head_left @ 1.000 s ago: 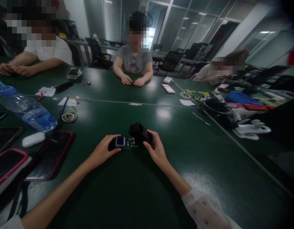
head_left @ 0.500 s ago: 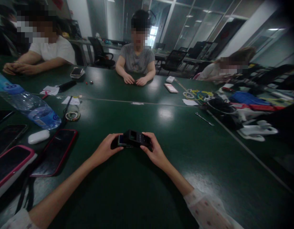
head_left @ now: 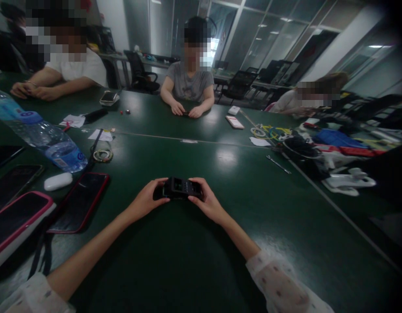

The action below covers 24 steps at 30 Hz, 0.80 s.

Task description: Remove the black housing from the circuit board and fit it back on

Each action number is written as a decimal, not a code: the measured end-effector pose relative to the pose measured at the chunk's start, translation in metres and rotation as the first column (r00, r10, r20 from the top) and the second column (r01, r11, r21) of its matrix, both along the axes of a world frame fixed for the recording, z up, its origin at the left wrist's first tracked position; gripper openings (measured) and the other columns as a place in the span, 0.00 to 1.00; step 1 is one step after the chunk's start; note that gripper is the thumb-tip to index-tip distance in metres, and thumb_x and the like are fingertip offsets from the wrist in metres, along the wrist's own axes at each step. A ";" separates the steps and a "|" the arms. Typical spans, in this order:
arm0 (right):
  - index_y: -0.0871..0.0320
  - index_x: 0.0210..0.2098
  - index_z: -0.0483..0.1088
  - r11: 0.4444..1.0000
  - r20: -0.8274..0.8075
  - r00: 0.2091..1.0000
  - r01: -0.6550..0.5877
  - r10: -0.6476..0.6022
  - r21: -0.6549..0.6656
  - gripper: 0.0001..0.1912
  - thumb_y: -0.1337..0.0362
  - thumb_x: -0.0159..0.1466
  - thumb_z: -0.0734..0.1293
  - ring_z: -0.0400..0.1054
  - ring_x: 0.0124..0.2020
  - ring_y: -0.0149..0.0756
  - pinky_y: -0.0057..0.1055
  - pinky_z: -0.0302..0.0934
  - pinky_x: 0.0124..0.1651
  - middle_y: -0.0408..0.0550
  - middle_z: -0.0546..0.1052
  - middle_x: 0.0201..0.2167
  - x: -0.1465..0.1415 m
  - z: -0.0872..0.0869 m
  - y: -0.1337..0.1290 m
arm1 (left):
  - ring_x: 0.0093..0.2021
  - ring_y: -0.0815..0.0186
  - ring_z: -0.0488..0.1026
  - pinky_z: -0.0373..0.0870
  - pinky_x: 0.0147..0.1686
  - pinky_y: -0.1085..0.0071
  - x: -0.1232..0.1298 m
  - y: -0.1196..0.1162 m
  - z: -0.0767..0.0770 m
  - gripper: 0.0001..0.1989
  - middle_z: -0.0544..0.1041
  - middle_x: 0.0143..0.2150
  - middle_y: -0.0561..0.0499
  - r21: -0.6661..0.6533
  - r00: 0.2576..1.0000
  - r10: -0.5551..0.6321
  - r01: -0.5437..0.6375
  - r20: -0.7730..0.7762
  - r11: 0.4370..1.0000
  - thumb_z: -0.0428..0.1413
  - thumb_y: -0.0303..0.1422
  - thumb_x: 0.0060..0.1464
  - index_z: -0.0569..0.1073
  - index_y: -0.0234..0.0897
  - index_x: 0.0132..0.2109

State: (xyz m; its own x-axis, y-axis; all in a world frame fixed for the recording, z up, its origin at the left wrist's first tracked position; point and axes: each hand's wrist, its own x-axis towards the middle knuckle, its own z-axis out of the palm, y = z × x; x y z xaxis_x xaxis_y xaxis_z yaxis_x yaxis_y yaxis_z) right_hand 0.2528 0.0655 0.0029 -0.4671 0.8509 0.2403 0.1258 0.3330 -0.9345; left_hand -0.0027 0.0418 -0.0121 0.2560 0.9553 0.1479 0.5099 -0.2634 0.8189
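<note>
Just above the middle of the green table (head_left: pixel 175 261), my two hands hold a small black electronic device in two parts. Its upper part is a black plastic cover (head_left: pixel 184 186) with a square window and rows of small holes or buttons. Beneath its left side shows the black lower half (head_left: pixel 159 192). My left hand (head_left: pixel 147 198) grips the lower half's left end between thumb and fingers. My right hand (head_left: pixel 207 200) is closed round the right end of the cover. Both parts lie nearly in line; whether they are joined I cannot tell.
On the left are a tilted water bottle (head_left: pixel 46 139), a white earbud case (head_left: pixel 58 181), a red-edged phone (head_left: pixel 80 204) and a pink-edged phone (head_left: pixel 20 221). A wrench (head_left: pixel 278 164) and cables (head_left: pixel 269 131) lie right. Across the table sits a person in grey (head_left: pixel 188 82).
The cover has come down and shifted left over the lower half, hiding more of its screen. Both hands have drawn slightly closer together. The whole view has shifted a little.
</note>
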 end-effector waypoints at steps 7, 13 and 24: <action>0.48 0.56 0.60 1.000 0.010 1.000 0.010 -0.010 0.004 0.24 0.58 0.61 0.67 0.61 0.58 0.41 0.43 0.58 0.60 0.49 0.64 0.56 0.000 -0.003 0.003 | 0.56 0.55 0.68 0.63 0.54 0.51 0.000 0.000 0.000 0.34 0.69 0.57 0.44 0.019 1.000 -0.003 0.004 -0.014 1.000 0.61 0.35 0.52 0.57 0.44 0.63; 0.49 0.56 0.60 1.000 0.006 1.000 0.004 -0.004 -0.004 0.25 0.58 0.61 0.67 0.62 0.57 0.41 0.43 0.60 0.58 0.50 0.64 0.55 -0.002 -0.004 0.003 | 0.56 0.55 0.67 0.64 0.54 0.51 -0.001 0.000 -0.003 0.36 0.66 0.58 0.43 0.028 1.000 0.007 -0.006 -0.012 1.000 0.61 0.35 0.52 0.55 0.46 0.64; 0.49 0.56 0.62 0.995 0.118 0.992 -0.049 0.038 0.089 0.24 0.63 0.61 0.67 0.62 0.56 0.40 0.44 0.60 0.57 0.49 0.65 0.53 -0.006 -0.001 0.001 | 0.60 0.53 0.62 0.61 0.57 0.50 0.000 -0.003 0.004 0.45 0.61 0.62 0.43 0.063 0.997 -0.030 0.034 -0.066 0.997 0.63 0.39 0.49 0.47 0.48 0.67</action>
